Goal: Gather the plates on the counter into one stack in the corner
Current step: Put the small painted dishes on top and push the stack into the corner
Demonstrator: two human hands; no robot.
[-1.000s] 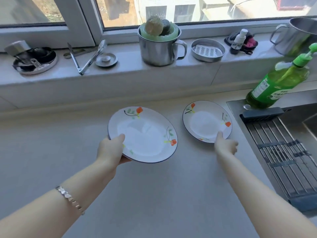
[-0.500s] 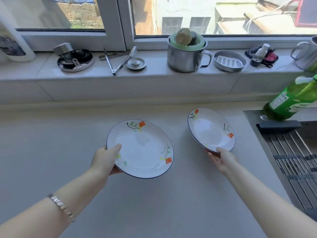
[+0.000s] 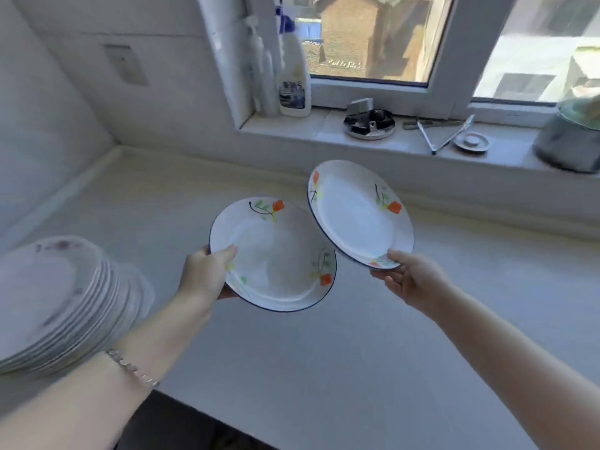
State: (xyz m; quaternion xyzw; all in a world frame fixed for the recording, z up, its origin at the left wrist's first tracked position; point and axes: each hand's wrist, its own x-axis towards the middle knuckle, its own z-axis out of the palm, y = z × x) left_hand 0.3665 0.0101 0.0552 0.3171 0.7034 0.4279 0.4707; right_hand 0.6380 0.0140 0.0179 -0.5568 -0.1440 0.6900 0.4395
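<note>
White walls (image 3: 48, 125) meet far left. Pale surface (image 3: 292, 368) below. White-framed window (image 3: 373, 37) far right, daylight over its sill (image 3: 285, 131). Rectangular plate (image 3: 125, 63) set in far wall.

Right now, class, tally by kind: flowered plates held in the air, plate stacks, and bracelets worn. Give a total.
Flowered plates held: 2 (left plate, right plate)
Plate stack: 1
Bracelet: 1
Total: 4

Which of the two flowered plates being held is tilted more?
The right plate, held by the right hand, tipped with its far edge raised. The left plate, in the left hand, sits closer to level, nearer the plate stack.
</note>
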